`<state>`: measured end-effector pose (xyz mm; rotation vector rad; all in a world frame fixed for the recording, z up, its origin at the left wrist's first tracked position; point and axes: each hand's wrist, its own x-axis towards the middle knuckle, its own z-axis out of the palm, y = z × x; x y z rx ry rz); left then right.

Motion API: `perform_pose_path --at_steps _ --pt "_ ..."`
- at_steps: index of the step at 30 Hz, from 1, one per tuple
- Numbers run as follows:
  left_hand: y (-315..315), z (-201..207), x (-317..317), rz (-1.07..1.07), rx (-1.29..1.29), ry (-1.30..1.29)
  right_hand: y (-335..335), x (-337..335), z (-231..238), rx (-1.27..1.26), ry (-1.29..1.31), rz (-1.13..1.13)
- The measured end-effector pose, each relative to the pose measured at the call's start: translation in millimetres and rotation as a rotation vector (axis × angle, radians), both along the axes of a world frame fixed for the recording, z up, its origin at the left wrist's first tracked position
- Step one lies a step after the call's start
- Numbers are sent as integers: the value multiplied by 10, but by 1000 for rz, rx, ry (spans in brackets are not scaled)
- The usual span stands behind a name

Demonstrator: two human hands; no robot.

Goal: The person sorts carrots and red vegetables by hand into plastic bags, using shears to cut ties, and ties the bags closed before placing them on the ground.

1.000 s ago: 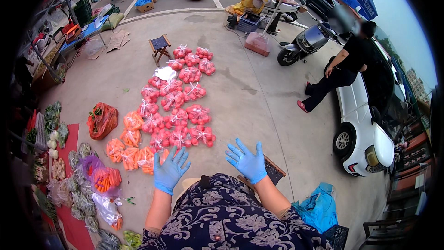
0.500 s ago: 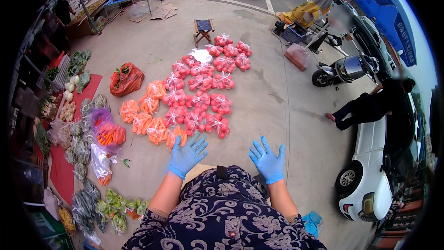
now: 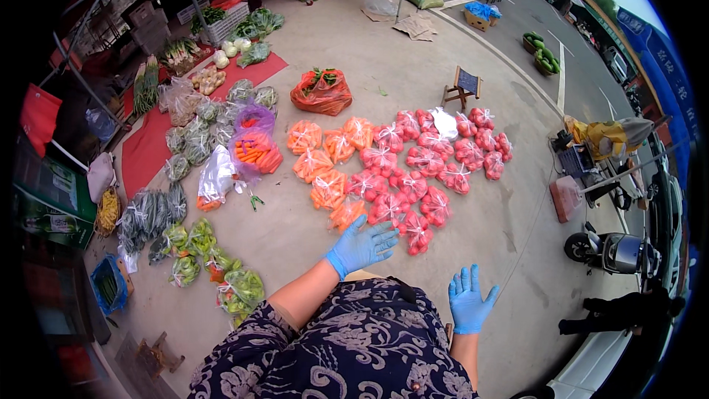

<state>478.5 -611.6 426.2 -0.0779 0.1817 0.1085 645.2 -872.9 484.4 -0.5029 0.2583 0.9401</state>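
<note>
My left hand (image 3: 362, 246), in a blue glove, is stretched out flat and holds nothing. It appears just this side of the bagged carrots (image 3: 327, 189) and the bags of round red produce (image 3: 411, 187). Farther right, my right hand (image 3: 470, 301) is gloved the same way, its fingers apart and its palm bare. Both kinds of bags are clear plastic tied with white knots, set in rows on the concrete. A crumpled white bag (image 3: 444, 123) lies among the red ones.
An orange bag of greens (image 3: 322, 94) stands beyond the carrots, near a folding stool (image 3: 463, 87). On the left, bagged green vegetables (image 3: 241, 292) and a purple bag of carrots (image 3: 255, 149) lie near a red mat (image 3: 151, 149). A scooter (image 3: 619, 253) and a person in dark clothes are at the right.
My view has swung to the left, so the bags now appear farther right and more of the left-hand vegetables shows. Both hands stay empty with fingers spread.
</note>
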Motion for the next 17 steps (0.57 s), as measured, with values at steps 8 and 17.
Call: perform_pose_path --at_steps 8,17 --pt "621 -85 -363 88 -34 -19 814 -61 -125 -24 13 103" --pt "1231 -264 -1178 415 61 215 1733 -181 -346 50 127 443"
